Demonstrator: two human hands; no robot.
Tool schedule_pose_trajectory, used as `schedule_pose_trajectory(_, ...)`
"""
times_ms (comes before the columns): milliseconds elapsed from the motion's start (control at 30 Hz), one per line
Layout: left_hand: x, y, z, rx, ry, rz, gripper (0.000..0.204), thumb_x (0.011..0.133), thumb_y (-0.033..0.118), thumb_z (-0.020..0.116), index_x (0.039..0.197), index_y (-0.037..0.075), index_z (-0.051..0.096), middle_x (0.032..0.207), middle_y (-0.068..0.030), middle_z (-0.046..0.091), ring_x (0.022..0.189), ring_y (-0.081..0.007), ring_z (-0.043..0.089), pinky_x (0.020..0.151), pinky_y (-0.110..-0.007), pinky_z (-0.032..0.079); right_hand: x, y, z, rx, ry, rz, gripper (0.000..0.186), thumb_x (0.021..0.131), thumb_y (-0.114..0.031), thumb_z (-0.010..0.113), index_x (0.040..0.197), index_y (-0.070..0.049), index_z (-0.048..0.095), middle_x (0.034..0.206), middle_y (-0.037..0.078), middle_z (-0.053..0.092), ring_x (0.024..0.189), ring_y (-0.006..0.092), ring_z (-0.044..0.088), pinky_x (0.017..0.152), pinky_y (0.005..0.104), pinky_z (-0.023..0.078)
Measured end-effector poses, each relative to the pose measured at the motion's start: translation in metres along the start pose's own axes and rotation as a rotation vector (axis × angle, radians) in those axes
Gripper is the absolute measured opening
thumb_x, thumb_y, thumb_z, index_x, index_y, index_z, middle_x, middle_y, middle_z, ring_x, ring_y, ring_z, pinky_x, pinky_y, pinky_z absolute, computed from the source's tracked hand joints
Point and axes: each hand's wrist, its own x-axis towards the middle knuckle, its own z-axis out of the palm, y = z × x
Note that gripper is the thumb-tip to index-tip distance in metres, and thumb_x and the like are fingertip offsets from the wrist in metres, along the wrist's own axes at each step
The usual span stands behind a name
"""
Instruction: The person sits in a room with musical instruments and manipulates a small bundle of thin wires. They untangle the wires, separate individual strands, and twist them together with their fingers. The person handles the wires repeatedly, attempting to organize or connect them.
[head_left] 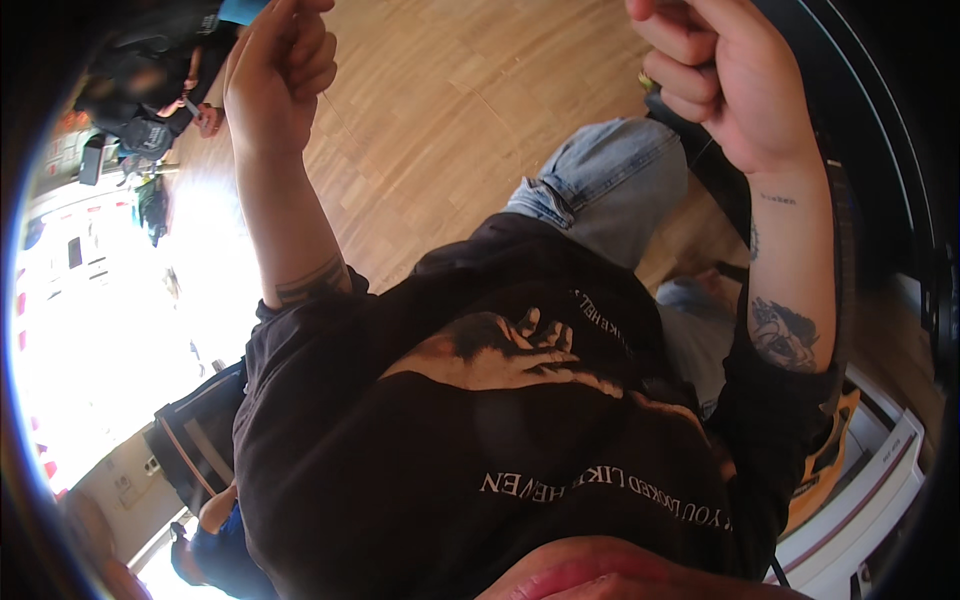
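My left hand [282, 75] is raised at the top left, its fingers curled and partly cut off by the frame's edge. My right hand [715, 85] is raised at the top right beside a dark panel [850, 80], fingers also curled, with the tip of the uppermost at the edge. I cannot make out whether either hand holds anything. Below them are my dark printed T-shirt [470, 420] and light jeans [610, 180].
Wooden floor [450, 90] lies beyond. Dark-clad people or gear [140, 90] are at upper left, beside a glaring opening [110, 280]. A person in blue [225, 540] is at lower left, near a black object [190, 435]. White and yellow objects [860, 470] stand at right.
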Motion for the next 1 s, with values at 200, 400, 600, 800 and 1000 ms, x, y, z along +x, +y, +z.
schedule_pose_trajectory(200, 0.021, -0.046, -0.006, 0.134, -0.029, -0.094, 0.027, 0.101, 0.019, 0.048, 0.107, -0.004, 0.06, 0.07, 0.0041, 0.035, 0.06, -0.0052, 0.03, 0.049, -0.02, 0.023, -0.002, 0.036, -0.044, -0.048, 0.17, 0.039, 0.037, 0.105, -0.036, 0.043, 0.085, -0.007, 0.056, 0.054, -0.009, 0.025, 0.041, 0.0037, 0.021, 0.038, 0.0239, 0.015)
schedule_pose_trajectory(400, 0.038, -0.099, -0.006, 0.268, -0.169, -0.113, 0.022, 0.099, 0.015, 0.053, 0.105, -0.002, 0.066, 0.072, 0.0035, 0.049, 0.063, -0.005, 0.039, 0.056, -0.022, 0.03, -0.018, 0.064, -0.073, -0.06, 0.271, 0.036, 0.034, 0.105, -0.033, 0.044, 0.087, -0.007, 0.055, 0.058, -0.01, 0.019, 0.045, 0.0014, 0.016, 0.041, 0.023, 0.01)
schedule_pose_trajectory(600, 0.044, -0.107, -0.002, 0.389, -0.234, -0.042, 0.02, 0.098, 0.013, 0.055, 0.107, -0.002, 0.066, 0.074, 0.0023, 0.052, 0.067, -0.0065, 0.042, 0.062, -0.022, 0.033, -0.031, 0.069, -0.083, -0.029, 0.432, -0.029, 0.028, 0.105, -0.029, 0.044, 0.098, -0.005, 0.056, 0.06, -0.009, 0.021, 0.047, 0.0016, 0.018, 0.043, 0.0224, 0.012)
schedule_pose_trajectory(800, 0.054, -0.087, -0.025, 0.451, -0.195, 0.019, 0.021, 0.097, 0.013, 0.06, 0.111, -0.002, 0.066, 0.083, 0.0004, 0.06, 0.074, -0.0059, 0.049, 0.067, -0.021, 0.037, -0.044, 0.061, -0.094, 0.032, 0.36, -0.106, 0.024, 0.105, -0.021, 0.043, 0.108, -0.002, 0.057, 0.061, -0.009, 0.023, 0.047, 0.0016, 0.02, 0.043, 0.0218, 0.014)
schedule_pose_trajectory(1000, 0.048, -0.082, -0.035, 0.653, -0.332, 0.014, 0.023, 0.091, 0.005, 0.067, 0.113, -0.001, 0.065, 0.091, -0.0012, 0.064, 0.082, -0.0082, 0.056, 0.074, -0.022, 0.044, -0.072, 0.048, -0.093, 0.033, 0.39, -0.227, 0.029, 0.106, -0.019, 0.038, 0.122, 0.002, 0.051, 0.062, -0.007, 0.024, 0.045, 0.0027, 0.018, 0.042, 0.0217, 0.015)
